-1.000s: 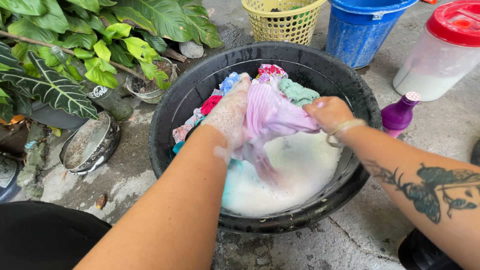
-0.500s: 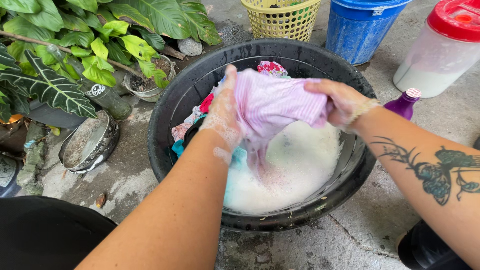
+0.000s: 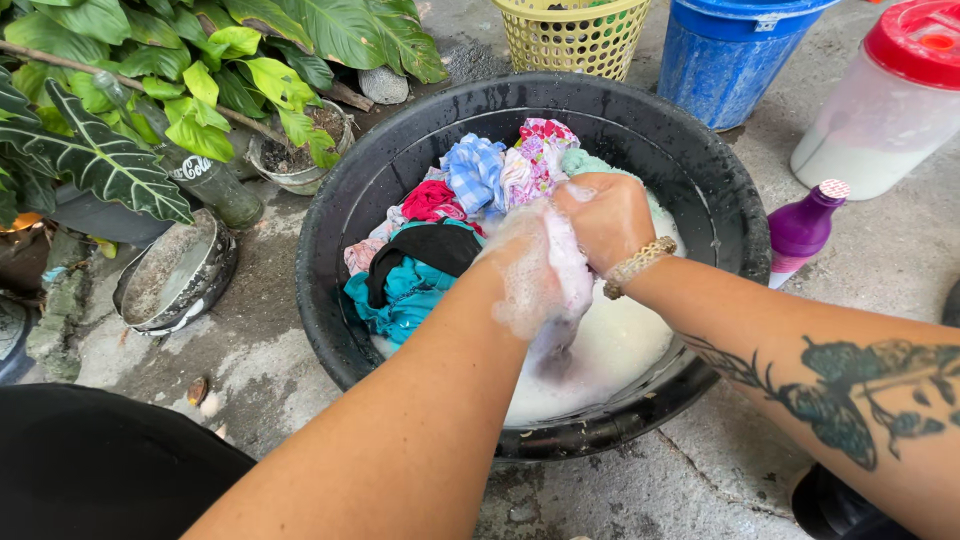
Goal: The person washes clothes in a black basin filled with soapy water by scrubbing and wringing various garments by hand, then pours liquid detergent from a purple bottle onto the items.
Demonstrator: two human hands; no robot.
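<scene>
While 2 hands, left hand (image 3: pixel 525 265) & right hand (image 3: pixel 605 220), grip 1 pink cloth (image 3: pixel 568 270): 1 basin (image 3: pixel 330 250).

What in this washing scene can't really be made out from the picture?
- Head view: the pink cloth is mostly hidden between the left hand and right hand, under suds.
- The bottom of the black basin is hidden by foam and the heap of clothes.
- The yellow basket and blue bucket are cut off by the top edge, so their contents stay unclear.
</scene>
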